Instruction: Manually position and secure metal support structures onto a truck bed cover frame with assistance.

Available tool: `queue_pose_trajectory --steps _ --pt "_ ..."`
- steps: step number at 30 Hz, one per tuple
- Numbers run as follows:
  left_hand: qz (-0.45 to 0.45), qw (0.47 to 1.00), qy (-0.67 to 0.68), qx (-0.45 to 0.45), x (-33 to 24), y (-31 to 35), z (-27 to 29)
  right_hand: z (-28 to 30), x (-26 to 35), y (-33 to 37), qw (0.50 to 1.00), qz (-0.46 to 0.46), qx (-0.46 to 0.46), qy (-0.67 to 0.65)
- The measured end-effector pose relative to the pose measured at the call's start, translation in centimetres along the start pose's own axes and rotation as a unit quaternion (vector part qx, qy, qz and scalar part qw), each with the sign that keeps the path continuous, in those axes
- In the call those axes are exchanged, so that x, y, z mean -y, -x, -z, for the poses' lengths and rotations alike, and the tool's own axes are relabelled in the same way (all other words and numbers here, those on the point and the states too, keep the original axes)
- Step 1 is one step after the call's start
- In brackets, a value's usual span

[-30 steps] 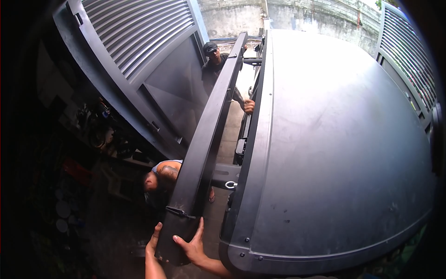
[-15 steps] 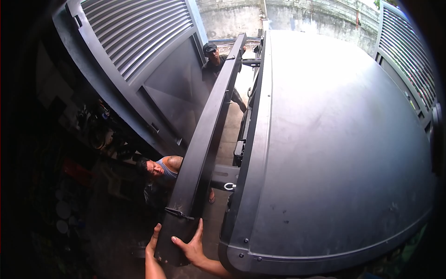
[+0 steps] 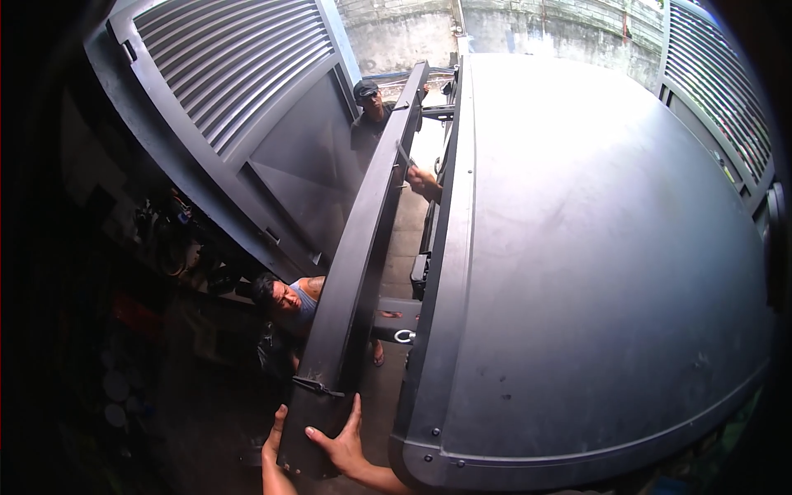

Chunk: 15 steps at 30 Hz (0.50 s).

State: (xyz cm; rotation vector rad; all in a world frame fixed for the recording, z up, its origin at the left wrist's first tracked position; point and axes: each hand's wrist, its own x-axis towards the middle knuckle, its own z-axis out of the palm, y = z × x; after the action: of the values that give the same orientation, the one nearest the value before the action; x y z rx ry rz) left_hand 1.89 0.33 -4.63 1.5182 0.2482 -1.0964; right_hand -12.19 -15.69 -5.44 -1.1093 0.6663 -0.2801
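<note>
A long black awning case [image 3: 363, 223] runs away from me, tilted slightly to the right at its far end. My left hand [image 3: 275, 445] grips the near end from the left side. My right hand [image 3: 342, 450] holds the same end from the right, thumb on top and fingers along the side. A dark strap with a buckle [image 3: 318, 386] crosses the case just beyond my hands. Beside it on the right lies a large dark hard-shell roof box [image 3: 594, 313]. Between them, a flat bracket [image 3: 396, 316] with a metal eye bolt [image 3: 404, 337] sticks out.
A co-worker in a cap [image 3: 371, 107] stands at the far end of the case. Another person in a sleeveless shirt [image 3: 307, 304] is below its left side. A co-worker's hand [image 3: 425, 183] reaches near its middle. A louvred metal gate [image 3: 239, 82] stands at left.
A co-worker's hand has come into the gap by the middle of the case. The person in the sleeveless shirt has moved slightly right. My hands keep their hold on the near end.
</note>
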Motion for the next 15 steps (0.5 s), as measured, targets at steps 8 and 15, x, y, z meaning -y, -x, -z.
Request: queue_pose_trajectory --steps 8,15 --pt "-0.004 1.0 0.011 -0.007 0.01 0.77 -0.94 0.04 0.16 -0.01 1.0 0.0 -0.024 0.004" --pt "0.0 0.998 0.031 -0.056 0.04 0.64 -0.88 0.08 0.38 0.03 1.0 -0.01 0.004 -0.003"
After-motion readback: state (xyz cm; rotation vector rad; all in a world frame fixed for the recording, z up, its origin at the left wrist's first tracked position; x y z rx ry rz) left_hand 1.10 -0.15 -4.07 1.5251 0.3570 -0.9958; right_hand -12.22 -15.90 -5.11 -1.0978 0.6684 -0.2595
